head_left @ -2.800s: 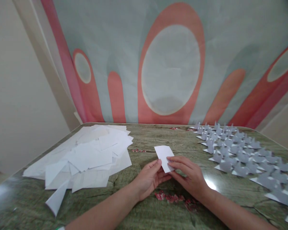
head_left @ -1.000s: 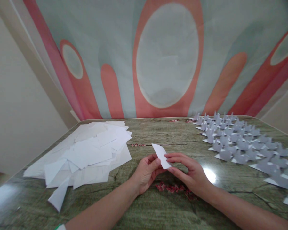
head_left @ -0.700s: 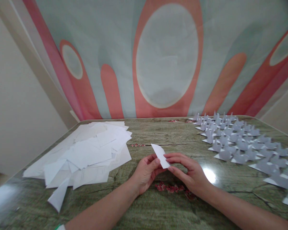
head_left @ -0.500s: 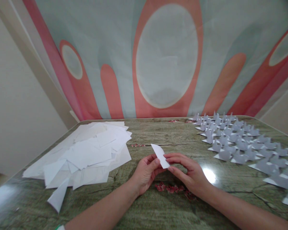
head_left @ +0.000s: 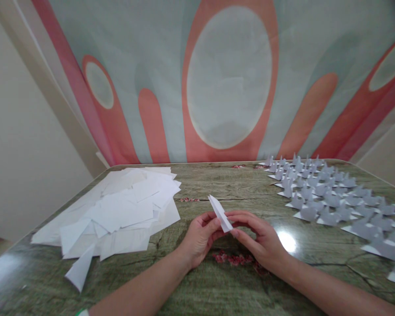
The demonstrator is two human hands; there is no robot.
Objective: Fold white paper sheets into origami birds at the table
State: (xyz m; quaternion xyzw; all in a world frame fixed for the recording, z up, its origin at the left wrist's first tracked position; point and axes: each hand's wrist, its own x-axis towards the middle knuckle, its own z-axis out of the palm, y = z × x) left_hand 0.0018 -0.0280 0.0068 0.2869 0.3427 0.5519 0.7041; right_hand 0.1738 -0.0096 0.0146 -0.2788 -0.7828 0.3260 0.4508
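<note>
A small folded piece of white paper (head_left: 221, 214) is held tilted just above the table, between both hands. My left hand (head_left: 202, 235) pinches its lower left side between thumb and fingers. On the other side, my right hand (head_left: 255, 235) has its fingertips and thumb at the paper's right edge and lower corner. The paper looks narrow, with layers showing along its length. Parts of the fingers behind it are hidden.
A spread pile of white paper sheets (head_left: 125, 210) covers the table's left side, with a loose folded piece (head_left: 80, 270) at its front. Rows of folded paper birds (head_left: 332, 197) stand on the right. A patterned backdrop (head_left: 164, 66) rises behind the wood-grain table (head_left: 213, 180).
The paper has turned in my hands, so its face looks narrower and its folded layers show more. Both hands stay almost in place.
</note>
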